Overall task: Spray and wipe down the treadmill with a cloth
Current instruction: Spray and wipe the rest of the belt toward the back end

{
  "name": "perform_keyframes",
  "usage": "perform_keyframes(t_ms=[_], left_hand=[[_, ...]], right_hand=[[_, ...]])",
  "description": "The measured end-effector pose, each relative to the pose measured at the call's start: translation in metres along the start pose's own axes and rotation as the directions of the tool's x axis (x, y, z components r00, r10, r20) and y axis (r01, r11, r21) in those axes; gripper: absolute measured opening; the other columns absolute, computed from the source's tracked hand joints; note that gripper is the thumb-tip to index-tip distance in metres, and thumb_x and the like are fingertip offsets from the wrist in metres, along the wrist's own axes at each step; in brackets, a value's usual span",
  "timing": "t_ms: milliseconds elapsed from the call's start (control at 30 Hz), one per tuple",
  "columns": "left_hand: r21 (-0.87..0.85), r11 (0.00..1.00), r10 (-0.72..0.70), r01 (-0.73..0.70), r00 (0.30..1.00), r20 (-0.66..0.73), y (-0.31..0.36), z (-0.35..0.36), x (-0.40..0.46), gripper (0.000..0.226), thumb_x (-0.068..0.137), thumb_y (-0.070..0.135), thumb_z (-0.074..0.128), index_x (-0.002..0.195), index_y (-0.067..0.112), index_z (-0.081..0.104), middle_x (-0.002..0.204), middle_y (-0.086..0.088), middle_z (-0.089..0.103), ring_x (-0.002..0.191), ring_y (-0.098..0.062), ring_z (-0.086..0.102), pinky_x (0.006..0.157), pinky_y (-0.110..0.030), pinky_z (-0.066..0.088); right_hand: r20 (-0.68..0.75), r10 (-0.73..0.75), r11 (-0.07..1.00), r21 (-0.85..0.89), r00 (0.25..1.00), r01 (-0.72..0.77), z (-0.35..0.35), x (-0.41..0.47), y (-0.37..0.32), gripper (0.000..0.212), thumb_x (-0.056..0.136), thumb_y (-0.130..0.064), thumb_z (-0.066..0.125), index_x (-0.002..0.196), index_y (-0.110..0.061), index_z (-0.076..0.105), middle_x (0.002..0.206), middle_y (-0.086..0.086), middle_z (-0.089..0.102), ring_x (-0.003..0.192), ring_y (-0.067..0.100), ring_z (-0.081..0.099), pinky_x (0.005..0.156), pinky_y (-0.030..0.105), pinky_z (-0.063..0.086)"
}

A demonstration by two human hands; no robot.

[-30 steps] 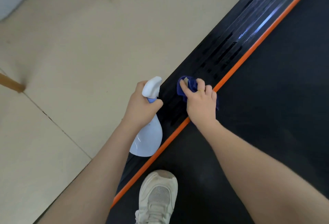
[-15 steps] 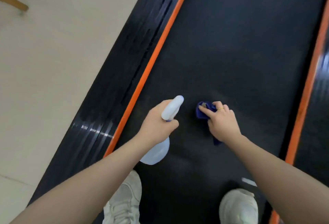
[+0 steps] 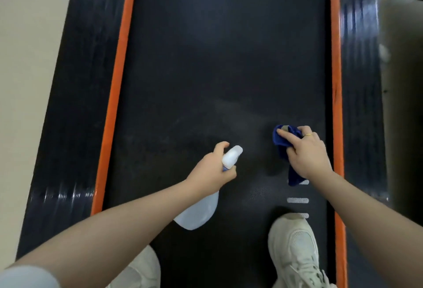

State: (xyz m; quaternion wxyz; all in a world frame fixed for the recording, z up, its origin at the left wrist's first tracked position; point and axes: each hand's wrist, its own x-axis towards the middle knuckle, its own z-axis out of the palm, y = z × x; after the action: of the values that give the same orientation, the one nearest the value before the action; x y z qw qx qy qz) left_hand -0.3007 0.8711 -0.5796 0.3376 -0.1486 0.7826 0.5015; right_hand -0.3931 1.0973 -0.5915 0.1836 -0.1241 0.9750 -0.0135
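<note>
Two things are in hand here, a blue cloth [image 3: 282, 141] and a white spray bottle [image 3: 201, 205], both over the black treadmill belt [image 3: 217, 58]. The cloth sits bunched under the right hand [image 3: 306, 155], near the belt's right side and just inside the right orange stripe [image 3: 335, 81]. Fingers curl over the cloth and the forefinger lies stretched across its top; much of the fabric is hidden beneath the palm, with one dark tail showing below the wrist. Whether the cloth actually presses on the belt cannot be told. A thin gold ring [image 3: 308, 135] shows on one finger.

The left hand [image 3: 215, 168] grips the bottle round its neck, with a finger curled forward beside the white spray head [image 3: 232, 156]. The trigger itself is covered by the hand, and the bottle's rounded body hangs down behind the forearm, partly hidden.

A faint greyish smear on the belt beyond the hands is too vague to name. Pale dashes [image 3: 297, 200] are printed on the belt below the cloth; the top one is partly covered by the fabric.

Two pale sneakers stand on the belt: the right sneaker [image 3: 295, 251] is cut by the lower edge, the left sneaker [image 3: 144, 269] mostly hidden under the forearm. The left orange stripe [image 3: 116, 81] and the glossy black side rails [image 3: 68, 104] are streaked with blur, as is a dark shape in the top right corner. Beige floor [image 3: 20, 58] lies at the left.
</note>
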Motion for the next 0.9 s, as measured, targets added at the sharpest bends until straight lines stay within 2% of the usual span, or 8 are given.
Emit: perform_keyframes(t_ms=[133,267,367,500,600,667,733,900], left_hand=[[-0.048,0.998,0.047,-0.043,0.995,0.087,0.023,0.023,0.007,0.073,0.091,0.021,0.054,0.15,0.022,0.01,0.112,0.008,0.047,0.092,-0.012,0.054,0.073,-0.026,0.047],[-0.083,0.996,0.026,-0.033,0.996,-0.085,0.019,0.017,0.006,0.068,0.091,0.024,0.056,0.147,0.023,0.018,0.121,-0.001,0.053,0.098,-0.014,0.055,0.081,-0.029,0.046],[-0.245,0.969,-0.026,-0.042,0.963,-0.268,0.01,-0.013,0.001,0.072,0.092,0.023,0.057,0.149,0.026,0.014,0.125,0.006,0.044,0.105,-0.009,0.047,0.084,-0.026,0.037],[-0.197,0.973,0.037,-0.119,0.926,-0.376,-0.001,-0.052,-0.004,0.065,0.091,0.02,0.057,0.147,0.026,0.023,0.133,0.008,0.049,0.118,-0.01,0.049,0.089,-0.022,0.037],[-0.109,0.977,0.129,-0.183,0.917,-0.378,-0.001,-0.068,-0.002,0.051,0.089,0.012,0.057,0.135,0.026,0.04,0.122,0.008,0.055,0.108,-0.003,0.052,0.079,-0.004,0.039],[-0.087,0.98,0.132,-0.181,0.907,-0.401,0.0,-0.072,0.004,0.052,0.09,0.011,0.056,0.137,0.024,0.039,0.119,0.006,0.055,0.099,-0.002,0.054,0.072,-0.003,0.041],[-0.107,0.985,0.076,-0.138,0.89,-0.45,0.001,-0.073,0.007,0.059,0.091,0.014,0.056,0.144,0.023,0.029,0.117,0.008,0.053,0.094,0.0,0.053,0.07,-0.007,0.042],[-0.193,0.958,0.05,-0.211,0.787,-0.615,-0.009,-0.075,0.01,0.052,0.089,0.007,0.056,0.137,0.017,0.042,0.116,0.008,0.056,0.1,0.009,0.053,0.078,0.0,0.039]], right_hand=[[-0.043,0.205,0.969,0.152,0.978,-0.197,0.008,-0.011,0.02,0.05,0.091,-0.01,0.047,0.138,-0.026,0.046,0.132,0.017,0.038,0.109,0.038,0.042,0.094,0.046,0.037],[-0.015,0.291,0.916,0.292,0.957,-0.274,0.02,-0.012,0.014,0.049,0.094,-0.012,0.045,0.142,-0.022,0.039,0.134,0.019,0.034,0.112,0.041,0.04,0.098,0.049,0.036],[-0.075,0.181,0.95,0.269,0.981,-0.155,0.02,0.02,-0.008,0.05,0.094,-0.014,0.046,0.143,-0.022,0.038,0.135,0.02,0.034,0.113,0.042,0.039,0.098,0.046,0.035],[-0.061,0.206,0.975,0.101,0.977,-0.199,0.023,0.066,-0.065,0.051,0.095,-0.02,0.041,0.145,-0.026,0.03,0.136,0.015,0.032,0.11,0.036,0.04,0.089,0.042,0.036],[0.008,-0.103,0.994,-0.026,0.995,0.103,0.043,0.044,-0.132,0.059,0.092,-0.02,0.043,0.147,-0.025,0.02,0.138,0.015,0.03,0.107,0.034,0.04,0.083,0.041,0.036],[0.145,-0.455,0.88,-0.076,0.879,0.468,0.049,0.017,-0.156,0.063,0.093,-0.02,0.042,0.148,-0.026,0.013,0.141,0.014,0.026,0.107,0.031,0.039,0.083,0.038,0.035],[0.204,-0.628,0.748,-0.11,0.751,0.655,0.045,0.026,-0.147,0.063,0.095,-0.019,0.039,0.149,-0.028,0.008,0.144,0.013,0.022,0.11,0.03,0.038,0.087,0.037,0.034],[0.015,-0.147,0.972,-0.186,0.989,0.147,0.015,0.105,-0.122,0.063,0.091,-0.016,0.042,0.148,-0.029,0.018,0.143,0.016,0.027,0.112,0.036,0.038,0.089,0.041,0.033]])
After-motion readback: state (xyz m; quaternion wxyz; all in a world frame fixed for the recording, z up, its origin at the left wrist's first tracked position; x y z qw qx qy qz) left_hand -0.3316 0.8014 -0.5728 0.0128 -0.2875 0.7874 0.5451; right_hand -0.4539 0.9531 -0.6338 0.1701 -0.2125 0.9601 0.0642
